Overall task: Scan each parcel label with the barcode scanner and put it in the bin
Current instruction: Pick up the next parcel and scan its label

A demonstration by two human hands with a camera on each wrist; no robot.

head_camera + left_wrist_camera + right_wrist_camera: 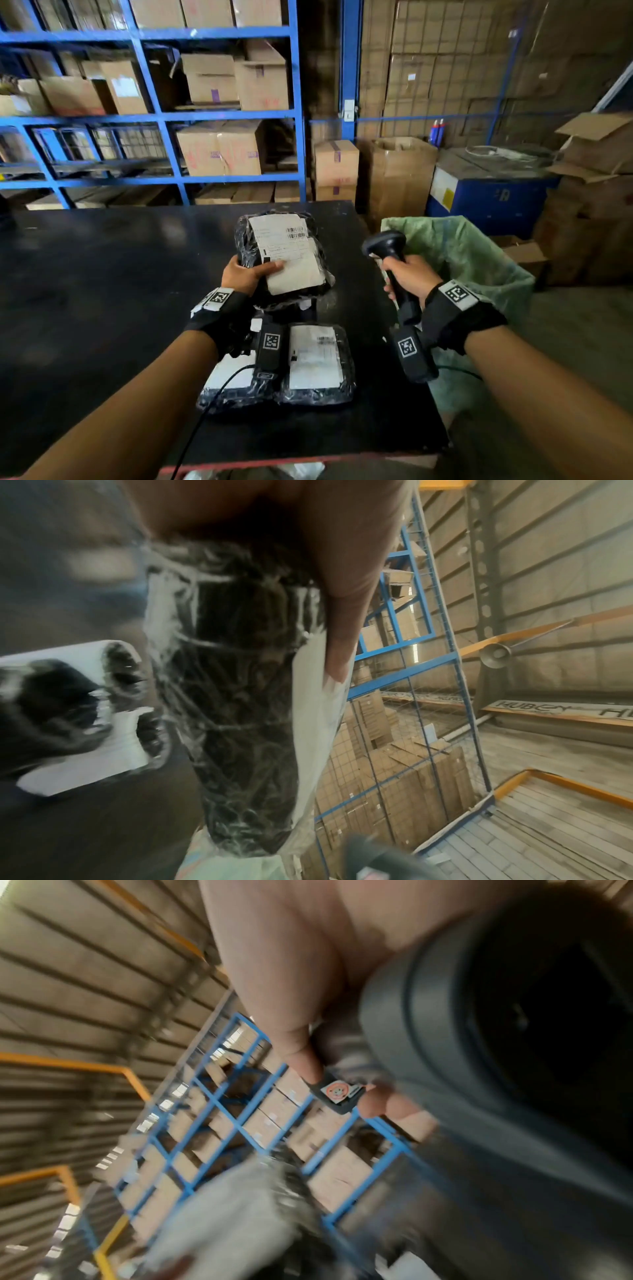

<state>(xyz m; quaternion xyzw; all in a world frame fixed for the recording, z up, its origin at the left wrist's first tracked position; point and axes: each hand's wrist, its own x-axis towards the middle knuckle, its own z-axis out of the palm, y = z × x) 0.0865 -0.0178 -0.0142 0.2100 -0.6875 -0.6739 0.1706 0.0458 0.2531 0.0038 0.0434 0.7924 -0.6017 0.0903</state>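
Observation:
My left hand grips a black plastic-wrapped parcel by its near left edge, thumb on the white label, and holds it tilted above the table. The left wrist view shows the same parcel edge-on under my thumb. My right hand grips the black barcode scanner by its handle, head up, to the right of the parcel. In the right wrist view the scanner fills the frame beside my fingers. Two more labelled parcels lie flat near the table's front. The bin, lined with a green bag, stands right of the table.
The black table has a red front edge. Blue shelving with cardboard boxes stands behind it. Stacked boxes and a blue machine fill the back right. A black cable runs from my left wrist across the table.

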